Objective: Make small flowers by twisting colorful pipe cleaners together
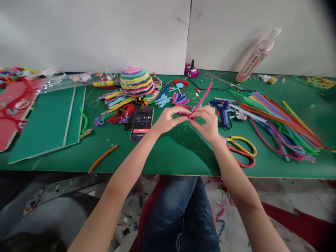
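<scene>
Between my two hands, above the green table, is a pink pipe cleaner (206, 94) whose free end sticks up to the right. My left hand (170, 120) pinches it from the left, thumb against fingers. From the right, my right hand (207, 120) pinches the same piece, and the fingertips of both hands nearly meet. A bit of blue shows at the pinch, but its shape is hidden by my fingers. Just behind lies a bundle of pink and purple pipe cleaner loops (181, 100). A phone (142, 123) lies beside my left wrist.
A blue glue gun (222, 108) and yellow-and-red-handled scissors (243, 150) lie right of my hands. Farther right spreads a pile of long pipe cleaners (286, 122). A striped pipe cleaner dome (136, 81) stands behind, a pink bottle (256, 57) leans on the wall, and green boards (49, 120) lie left.
</scene>
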### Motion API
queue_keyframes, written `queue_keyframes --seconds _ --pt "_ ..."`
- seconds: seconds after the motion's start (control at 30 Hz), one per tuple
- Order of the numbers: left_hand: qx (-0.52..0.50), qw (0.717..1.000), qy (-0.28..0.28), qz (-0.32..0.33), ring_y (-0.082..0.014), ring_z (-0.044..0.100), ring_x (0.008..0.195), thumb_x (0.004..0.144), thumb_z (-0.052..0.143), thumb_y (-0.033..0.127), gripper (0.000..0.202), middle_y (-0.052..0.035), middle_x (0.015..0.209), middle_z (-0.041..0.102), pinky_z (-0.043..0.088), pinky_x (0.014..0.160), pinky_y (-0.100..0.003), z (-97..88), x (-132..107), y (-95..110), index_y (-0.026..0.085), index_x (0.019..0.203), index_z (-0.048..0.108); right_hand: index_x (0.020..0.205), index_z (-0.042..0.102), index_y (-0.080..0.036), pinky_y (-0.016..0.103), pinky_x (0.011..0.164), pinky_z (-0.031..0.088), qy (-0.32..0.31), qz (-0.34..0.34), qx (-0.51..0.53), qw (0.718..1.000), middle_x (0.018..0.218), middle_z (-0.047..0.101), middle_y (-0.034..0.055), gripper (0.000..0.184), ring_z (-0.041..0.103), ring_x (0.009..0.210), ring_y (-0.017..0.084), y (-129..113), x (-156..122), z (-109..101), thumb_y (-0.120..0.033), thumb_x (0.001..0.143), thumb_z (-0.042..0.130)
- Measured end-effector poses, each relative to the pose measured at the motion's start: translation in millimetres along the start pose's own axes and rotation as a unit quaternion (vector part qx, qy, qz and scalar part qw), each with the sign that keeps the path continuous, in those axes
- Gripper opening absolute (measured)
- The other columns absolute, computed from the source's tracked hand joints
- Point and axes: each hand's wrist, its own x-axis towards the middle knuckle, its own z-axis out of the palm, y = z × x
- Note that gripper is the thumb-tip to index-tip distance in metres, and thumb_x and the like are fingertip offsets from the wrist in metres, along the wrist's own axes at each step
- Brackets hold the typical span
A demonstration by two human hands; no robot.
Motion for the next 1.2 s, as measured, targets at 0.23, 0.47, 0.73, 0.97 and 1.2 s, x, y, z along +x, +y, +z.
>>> queue_keyframes --seconds 0.23,0.47,0.73,0.97,1.2 --pt "-0.022 0.999 -0.044 0.012 -0.0185 0.058 0.11 0.08 0.065 0.029 0.017 -0.0065 0.108 0.064 0.05 0.09 -0.037 -2.4 0.7 -5.9 0.023 0.095 0.069 0.08 0.05 -0.025 0.037 0.079 0.038 0.025 0.015 -0.003 1.0 0.077 0.065 -0.003 0.013 0.059 0.077 0.017 -1.0 -1.5 -2.4 -0.027 0.08 0.064" --pt "-0.052 0.996 -0.066 0.0 -0.0188 0.058 0.108 0.079 0.066 0.031 0.016 -0.0072 0.106 0.062 0.049 0.091 -0.038 -2.4 -0.1 -5.3 0.022 0.091 0.07 0.085 0.051 -0.026 0.037 0.078 0.035 -0.009 -0.032 -0.05 0.998 0.083 0.064 -0.0019 0.015 0.057 0.081 0.018 7.3 -0.9 -5.4 -0.032 0.081 0.064" --pt "0.019 1.0 0.007 -0.005 -0.0172 0.059 0.103 0.082 0.063 0.031 0.015 -0.006 0.101 0.064 0.048 0.093 -0.038 -2.0 1.8 -5.4 0.021 0.089 0.07 0.104 0.058 -0.025 0.038 0.086 0.034 -0.09 -0.05 -0.116 0.988 0.099 0.07 0.0031 0.034 0.059 0.093 0.022 14.2 -0.5 -10.6 -0.042 0.077 0.068" --pt "0.026 1.0 0.015 0.008 -0.0169 0.06 0.101 0.082 0.063 0.032 0.013 -0.0056 0.101 0.063 0.049 0.091 -0.037 -4.3 2.4 -2.9 0.022 0.088 0.07 0.093 0.066 -0.028 0.039 0.086 0.034 -0.044 -0.046 -0.109 0.992 0.092 0.071 -0.0009 0.013 0.06 0.087 0.018 5.2 3.2 -12.8 -0.034 0.083 0.062" --pt "-0.163 0.956 0.03 -0.242 -0.0205 0.066 0.09 0.079 0.059 0.055 0.046 -0.0099 0.099 0.065 0.053 0.075 -0.035 -9.6 5.3 -8.0 0.018 0.106 0.054 0.087 0.07 -0.032 0.041 0.087 0.035 0.054 -0.113 -0.177 0.976 0.091 0.068 -0.0009 0.012 0.056 0.092 0.019 10.7 3.1 -13.8 -0.026 0.084 0.06"
